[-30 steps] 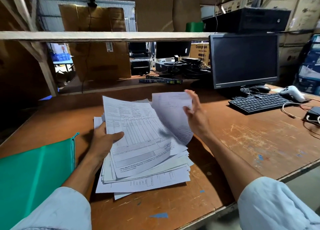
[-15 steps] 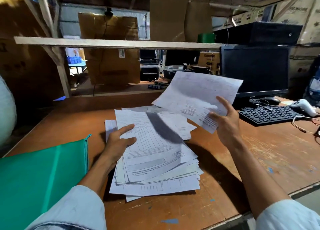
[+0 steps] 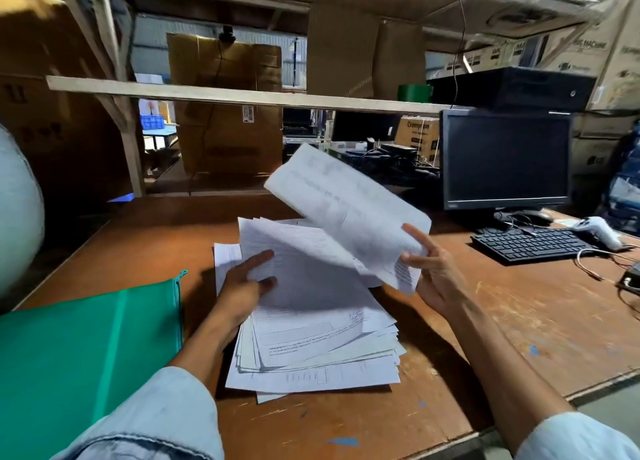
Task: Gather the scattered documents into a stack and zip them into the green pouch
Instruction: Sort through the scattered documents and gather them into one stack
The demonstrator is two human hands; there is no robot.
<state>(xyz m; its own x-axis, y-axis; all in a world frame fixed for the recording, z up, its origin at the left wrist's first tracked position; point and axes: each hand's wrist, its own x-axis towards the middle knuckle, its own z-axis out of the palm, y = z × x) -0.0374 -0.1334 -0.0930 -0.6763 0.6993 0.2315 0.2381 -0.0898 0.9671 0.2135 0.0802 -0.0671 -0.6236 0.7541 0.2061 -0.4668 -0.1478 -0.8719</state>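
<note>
Head view: document stack (image 3: pixel 311 342) on the worktop (image 3: pixel 519 321), long axis pointing away from the person.
Left hand (image 3: pixel 242 286) grip open, fingers flat on it; right hand (image 3: pixel 433 276) pinches a raised sheet (image 3: pixel 346 200); green pouch (image 3: pixel 86 355) lies left.

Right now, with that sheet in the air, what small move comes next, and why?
Probably lay the lifted sheet in the right hand onto the pile the left hand rests on; its edges are ragged, and the green pouch lies beside it.
</note>
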